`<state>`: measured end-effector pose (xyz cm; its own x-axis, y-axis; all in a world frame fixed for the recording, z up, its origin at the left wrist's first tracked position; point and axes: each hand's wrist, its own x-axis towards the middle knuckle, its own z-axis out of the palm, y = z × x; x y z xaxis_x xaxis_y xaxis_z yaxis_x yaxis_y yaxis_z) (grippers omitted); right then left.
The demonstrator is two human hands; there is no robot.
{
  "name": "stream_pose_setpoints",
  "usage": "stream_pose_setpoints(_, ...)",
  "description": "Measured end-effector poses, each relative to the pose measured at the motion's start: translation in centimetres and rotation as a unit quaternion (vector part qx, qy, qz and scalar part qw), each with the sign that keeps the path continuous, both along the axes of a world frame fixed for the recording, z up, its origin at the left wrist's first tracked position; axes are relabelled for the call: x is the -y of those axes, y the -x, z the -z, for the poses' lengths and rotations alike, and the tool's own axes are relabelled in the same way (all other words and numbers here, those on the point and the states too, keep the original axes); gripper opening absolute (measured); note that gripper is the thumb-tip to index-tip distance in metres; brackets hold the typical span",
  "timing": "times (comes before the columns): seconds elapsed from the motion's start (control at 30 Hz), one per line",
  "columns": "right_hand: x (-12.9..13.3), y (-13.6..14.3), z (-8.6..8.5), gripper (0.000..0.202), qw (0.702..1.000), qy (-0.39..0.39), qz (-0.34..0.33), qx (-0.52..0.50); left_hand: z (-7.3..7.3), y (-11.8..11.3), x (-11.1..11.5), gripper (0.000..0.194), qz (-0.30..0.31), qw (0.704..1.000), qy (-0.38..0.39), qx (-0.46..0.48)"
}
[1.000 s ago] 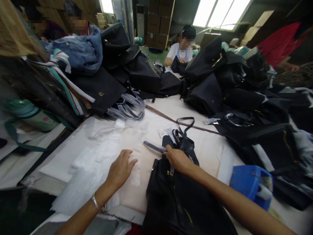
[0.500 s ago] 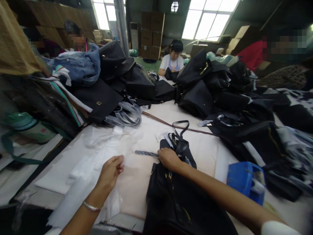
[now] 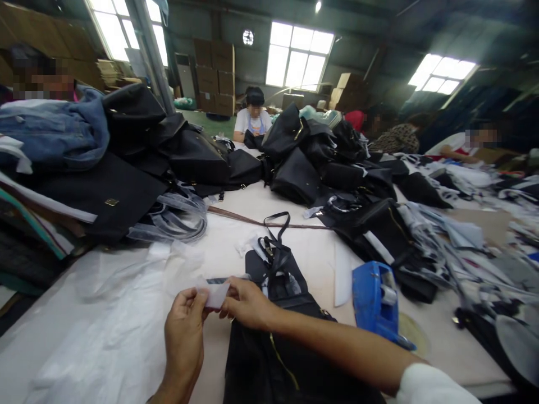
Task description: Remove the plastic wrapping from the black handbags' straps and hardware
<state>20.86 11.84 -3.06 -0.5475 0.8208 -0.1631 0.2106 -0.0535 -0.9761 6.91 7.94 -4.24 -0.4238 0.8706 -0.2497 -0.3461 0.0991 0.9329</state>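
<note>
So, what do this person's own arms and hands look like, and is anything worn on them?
The human left hand and human right hand are ungloved, with no cables or markings that I can make out. The slim right forearm is uncovered up to a plain white sleeve. On the left side, any sleeve is out of view.

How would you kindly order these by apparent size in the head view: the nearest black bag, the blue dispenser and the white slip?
1. Nearest black bag
2. Blue dispenser
3. White slip
</note>
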Motion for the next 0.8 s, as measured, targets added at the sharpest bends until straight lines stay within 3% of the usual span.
stream_pose_setpoints(0.13,-0.4,-0.9,0.9,0.014,0.997,0.021,0.067,-0.031,1.5,-0.1,0.8,0.03,0.014,1.0,0.018,-0.016)
stream_pose_setpoints(0.23,-0.1,-1.7,0.5,0.035,0.996,0.056,0.032,-0.069,1.9,-0.2,1.0,0.029,0.012,1.0,0.02,-0.01)
stream_pose_setpoints(0.33,0.3,-1.5,0.2,0.048,0.998,0.053,0.02,-0.038,1.6,-0.9,0.7,0.028,0.016,1.0,0.0,-0.018)
stream_pose_setpoints(0.47,0.1,-1.1,0.6,0.021,0.997,-0.017,0.072,0.033,1.7,-1.5,0.6,0.029,0.012,0.999,0.004,-0.045)
stream_pose_setpoints(0.57,-0.4,-1.8,0.8,0.016,0.994,-0.018,0.1,0.038,2.3,-0.7,1.0,0.031,0.025,0.997,0.031,-0.071)
stream_pose_setpoints(0.67,-0.7,-3.0,0.3,0.017,0.985,-0.102,0.083,0.108,2.0,0.4,1.4,0.035,0.016,0.983,0.026,-0.182)
stream_pose_setpoints(0.73,-0.8,-3.5,-0.5,0.018,0.969,-0.179,0.038,0.165,1.0,0.7,1.3,0.048,-0.003,0.954,-0.051,-0.295)
stream_pose_setpoints(0.8,-0.9,-3.6,-1.4,0.018,0.953,-0.231,-0.02,0.195,-0.2,0.7,0.9,0.06,0.055,0.919,-0.124,-0.371)
